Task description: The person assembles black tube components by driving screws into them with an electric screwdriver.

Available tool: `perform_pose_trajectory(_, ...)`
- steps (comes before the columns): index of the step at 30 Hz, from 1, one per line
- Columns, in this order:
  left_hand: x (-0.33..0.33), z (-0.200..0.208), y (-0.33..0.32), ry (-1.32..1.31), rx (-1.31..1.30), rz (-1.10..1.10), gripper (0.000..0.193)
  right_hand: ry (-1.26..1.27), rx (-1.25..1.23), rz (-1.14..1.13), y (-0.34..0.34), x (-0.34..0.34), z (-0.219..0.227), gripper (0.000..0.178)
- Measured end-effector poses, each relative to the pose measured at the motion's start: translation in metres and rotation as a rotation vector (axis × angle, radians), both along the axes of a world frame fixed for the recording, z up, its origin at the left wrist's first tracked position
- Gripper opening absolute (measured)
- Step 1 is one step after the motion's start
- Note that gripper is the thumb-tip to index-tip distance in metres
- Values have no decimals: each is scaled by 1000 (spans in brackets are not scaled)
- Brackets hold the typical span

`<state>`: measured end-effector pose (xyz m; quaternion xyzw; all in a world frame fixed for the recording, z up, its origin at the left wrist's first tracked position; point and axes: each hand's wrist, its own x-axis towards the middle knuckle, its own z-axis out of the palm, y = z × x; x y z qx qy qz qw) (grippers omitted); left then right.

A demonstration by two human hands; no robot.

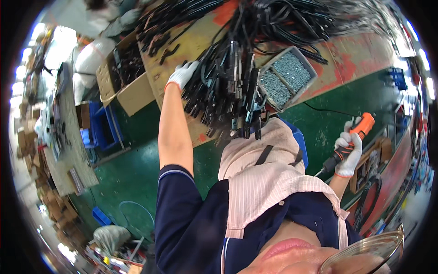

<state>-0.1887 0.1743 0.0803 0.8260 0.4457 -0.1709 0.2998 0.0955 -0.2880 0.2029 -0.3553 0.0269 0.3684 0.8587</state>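
Note:
My left hand (184,75), in a white glove, rests at the left edge of a big heap of black cables (219,84) on the worktable. Its fingers look stretched out against the cables, with the tips partly hidden. Many cable ends with black, partly shiny fittings hang over the near edge, towards my lap. Off to the right, away from the table, my gloved right hand (350,153) is closed around an orange and black electric screwdriver (363,125). The tool's thin bit points down and to the left.
Right of the cables, a divided box (304,91) holds many small silvery screws. A cardboard box (134,98) with dark parts stands at the table's left. Blue crates (102,125) sit on the green floor. A dark cord (326,109) runs near the screwdriver.

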Motion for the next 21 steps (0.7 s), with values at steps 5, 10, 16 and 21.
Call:
perform_pose_trajectory(5,-28,-53,-6,-92,190,-178,45,-344,-545,-33,41,-4,-6,66)
perform_pose_trajectory(10,-62,-69,-33,-208,321,-32,42,-462,-813,310,84,57,-53,63)
perform_pose_trajectory(16,23,32,-187,-770,581,536,25,-1432,-1319,285,101,164,-160,37)
perform_pose_trajectory(21,105,54,-264,-341,-966,881,38,-1345,-1322,340,141,164,-177,48)
